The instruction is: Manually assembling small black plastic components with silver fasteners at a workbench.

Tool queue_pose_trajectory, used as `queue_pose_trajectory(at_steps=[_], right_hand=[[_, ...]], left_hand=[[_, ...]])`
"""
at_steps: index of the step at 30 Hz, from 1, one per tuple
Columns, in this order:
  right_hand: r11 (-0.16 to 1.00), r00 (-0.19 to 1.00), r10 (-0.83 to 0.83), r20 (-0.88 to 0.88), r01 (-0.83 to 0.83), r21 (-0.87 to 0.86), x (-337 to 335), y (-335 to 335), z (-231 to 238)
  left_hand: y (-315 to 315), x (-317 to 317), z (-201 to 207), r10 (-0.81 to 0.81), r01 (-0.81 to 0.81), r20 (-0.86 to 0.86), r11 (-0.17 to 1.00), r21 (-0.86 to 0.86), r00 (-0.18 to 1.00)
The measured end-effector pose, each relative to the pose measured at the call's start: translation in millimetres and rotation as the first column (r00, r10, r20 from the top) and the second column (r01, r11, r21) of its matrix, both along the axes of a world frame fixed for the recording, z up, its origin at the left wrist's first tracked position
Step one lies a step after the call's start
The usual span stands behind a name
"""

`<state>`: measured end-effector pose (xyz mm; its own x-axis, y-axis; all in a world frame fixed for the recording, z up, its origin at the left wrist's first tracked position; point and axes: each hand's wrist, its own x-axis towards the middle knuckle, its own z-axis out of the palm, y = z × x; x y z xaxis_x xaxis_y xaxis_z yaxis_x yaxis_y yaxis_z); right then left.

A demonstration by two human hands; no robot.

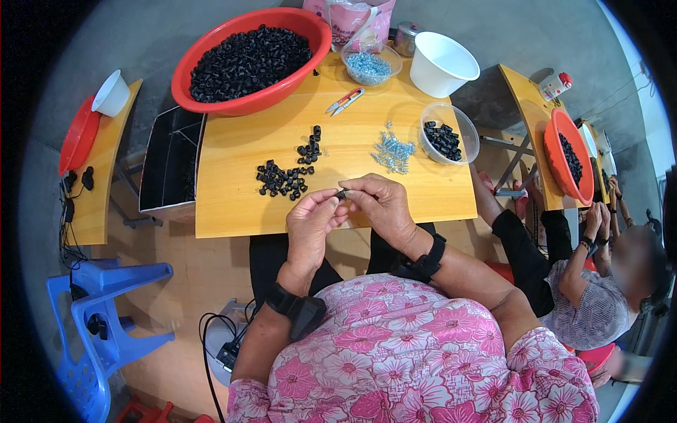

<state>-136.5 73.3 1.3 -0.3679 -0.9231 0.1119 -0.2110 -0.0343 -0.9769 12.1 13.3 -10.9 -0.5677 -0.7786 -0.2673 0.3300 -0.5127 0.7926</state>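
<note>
Blue plastic chair (113, 283) and pink printed bag (341, 20)

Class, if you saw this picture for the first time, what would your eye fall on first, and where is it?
Probably the big red basin heaped with black parts, at the far left of the yellow table. Next might come the left hand and right hand, meeting at a small black piece by the table's near edge. The bright blue chair at lower left also stands out.
</note>
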Motion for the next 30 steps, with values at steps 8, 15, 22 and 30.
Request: queue_pose_trajectory(at_steps=[8, 15, 22, 30], right_hand=[[0.998, 0.979, -0.053, 0.195, 0.049, 0.026, -2.5, 0.3, 5.8], [0.988, 0.814, -0.142, 0.564, 0.08, 0.133, -45.3, 20.5, 7.1], [0.958, 0.891, -0.222, 0.396, 0.125, 0.258, -67.6, 10.6, 8.2], [0.994, 0.809, -0.004, -0.588, 0.07, 0.089, -44.9, -61.2, 17.3]], left_hand=[[2.1, -2.2, 1.6, 0.011, -0.011, 0.02, 1.0, 0.019, 1.0], [0.0, -0.9, 0.4, 0.01, -0.01, -0.013, 1.0, 0.007, 1.0], [-0.5, -11.4, 9.6, -0.013, 0.04, 0.123, 0.975, -0.217, 0.992], [-2.3, -10.3, 0.8, 0.043, -0.008, 0.128, 0.964, -0.267, 0.991]])
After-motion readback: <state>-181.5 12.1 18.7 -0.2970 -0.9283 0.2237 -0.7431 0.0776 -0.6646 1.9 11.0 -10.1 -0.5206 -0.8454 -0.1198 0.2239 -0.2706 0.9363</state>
